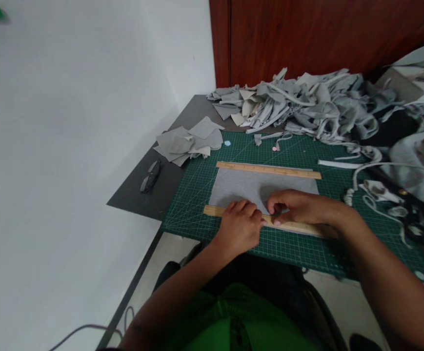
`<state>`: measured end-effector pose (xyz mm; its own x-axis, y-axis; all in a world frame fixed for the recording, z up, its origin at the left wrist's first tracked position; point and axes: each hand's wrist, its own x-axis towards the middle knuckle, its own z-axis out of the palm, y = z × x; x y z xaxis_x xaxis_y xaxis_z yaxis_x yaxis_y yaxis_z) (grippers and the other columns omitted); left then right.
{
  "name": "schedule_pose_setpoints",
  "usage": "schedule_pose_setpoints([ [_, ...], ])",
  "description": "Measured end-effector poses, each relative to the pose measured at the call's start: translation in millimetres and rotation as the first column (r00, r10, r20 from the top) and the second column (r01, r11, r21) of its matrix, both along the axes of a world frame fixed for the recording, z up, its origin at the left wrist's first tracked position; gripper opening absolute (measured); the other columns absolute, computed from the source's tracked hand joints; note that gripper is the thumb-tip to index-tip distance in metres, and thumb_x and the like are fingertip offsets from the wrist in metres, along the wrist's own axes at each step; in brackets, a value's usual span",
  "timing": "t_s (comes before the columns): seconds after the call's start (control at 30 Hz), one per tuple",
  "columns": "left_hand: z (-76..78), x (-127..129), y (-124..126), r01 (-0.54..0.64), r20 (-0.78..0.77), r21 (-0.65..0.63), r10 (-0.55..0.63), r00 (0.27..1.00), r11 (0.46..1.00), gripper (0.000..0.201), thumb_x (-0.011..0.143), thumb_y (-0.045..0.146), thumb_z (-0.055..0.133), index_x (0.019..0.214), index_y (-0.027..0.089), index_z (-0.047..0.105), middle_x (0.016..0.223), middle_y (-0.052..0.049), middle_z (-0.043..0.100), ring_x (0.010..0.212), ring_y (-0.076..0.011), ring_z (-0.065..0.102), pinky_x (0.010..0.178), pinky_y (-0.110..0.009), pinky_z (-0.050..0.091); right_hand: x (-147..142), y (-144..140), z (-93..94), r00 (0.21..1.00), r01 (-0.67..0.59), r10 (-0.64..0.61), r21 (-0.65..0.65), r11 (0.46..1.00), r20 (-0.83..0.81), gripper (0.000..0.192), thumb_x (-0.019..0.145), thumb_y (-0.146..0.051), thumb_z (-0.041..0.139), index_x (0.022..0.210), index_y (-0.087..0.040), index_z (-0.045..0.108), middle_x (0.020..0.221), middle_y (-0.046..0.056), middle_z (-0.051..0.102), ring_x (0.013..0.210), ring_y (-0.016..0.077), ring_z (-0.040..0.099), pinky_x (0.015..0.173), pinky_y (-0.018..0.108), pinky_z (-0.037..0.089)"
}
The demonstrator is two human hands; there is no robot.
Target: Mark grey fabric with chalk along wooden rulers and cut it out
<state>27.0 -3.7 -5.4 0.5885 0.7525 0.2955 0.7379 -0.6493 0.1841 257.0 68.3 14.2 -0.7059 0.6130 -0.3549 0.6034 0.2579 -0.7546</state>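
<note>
Head view, single frame: grey fabric piece (259, 187) lies flat on the green cutting mat (307, 243), which covers the near right part of the dark tabletop (138, 195). Fabric long axis runs left to right, roughly parallel to the near edge of the mat, slightly skewed so its right end sits lower in the picture. Far wooden ruler (268, 169) lies along the fabric's far edge; near wooden ruler (263, 219) lies along its near edge, same direction, the two about parallel. Left hand (239, 229) rests curled, knuckles up, pressing on the near ruler left of its middle. Right hand (295, 207) sits just beside it, fingers bent and tips drawn together at the ruler's edge; whether they pinch a small tool or only the fabric cannot be told. Progress, as a judgement: piece appears laid out and both rulers lined up; no fresh cut or mark can be made out along the near edge. Small stack of cut grey squares (190, 144) sits near the far left corner of the mat; large heap of grey offcuts (307, 105) along the far edge; dark folded spectacles (151, 176) on bare tabletop at left.
</note>
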Motion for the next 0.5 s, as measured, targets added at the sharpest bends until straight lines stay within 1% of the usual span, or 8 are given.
schedule_pose_setpoints([
  [0.13,1.1,-0.5,1.9,0.006,0.018,0.02,-0.006,1.0,1.0,0.013,0.098,0.029,0.064,0.099,0.018,0.072,0.099,-0.005,0.072,0.101,-0.0267,0.063,0.083,-0.043,0.048,0.1,0.6,3.5,1.0,-0.004,0.004,-0.005,1.0,-0.021,0.022,0.078,-0.035,0.075,0.091,-0.02,0.065,0.085,0.0,0.06,0.08,0.0184,0.054,0.072,0.029,0.042],
  [0.3,-0.8,-1.2,6.1,0.031,0.035,0.034,-0.032,0.999,0.999,0.013,0.097,0.028,0.065,0.095,0.019,0.074,0.099,-0.005,0.073,0.101,-0.0271,0.063,0.082,-0.044,0.048,1.9,2.0,6.0,0.998,-0.017,0.017,0.013,1.0,-0.066,0.02,0.082,-0.034,0.073,0.093,-0.019,0.067,0.086,0.0,0.062,0.081,0.0181,0.055,0.072,0.028,0.043],
  [0.4,-2.5,-1.4,7.2,0.032,0.052,0.035,-0.033,0.998,0.999,0.012,0.097,0.028,0.067,0.095,0.019,0.075,0.099,-0.005,0.073,0.101,-0.0268,0.063,0.082,-0.044,0.048,3.5,3.6,7.1,0.995,-0.051,0.053,0.027,0.998,-0.086,0.013,0.085,-0.027,0.068,0.093,-0.018,0.069,0.09,0.002,0.066,0.085,0.0189,0.059,0.077,0.03,0.045],
  [0.5,-3.4,-1.4,7.5,0.028,0.067,0.039,-0.03,0.997,0.999,0.013,0.097,0.029,0.068,0.095,0.019,0.076,0.099,-0.005,0.073,0.101,-0.0262,0.064,0.083,-0.043,0.049,5.2,5.5,7.1,0.993,-0.084,0.087,0.043,0.995,-0.076,0.009,0.085,-0.023,0.067,0.091,-0.018,0.071,0.089,0.003,0.069,0.085,0.0189,0.061,0.079,0.03,0.047],
])
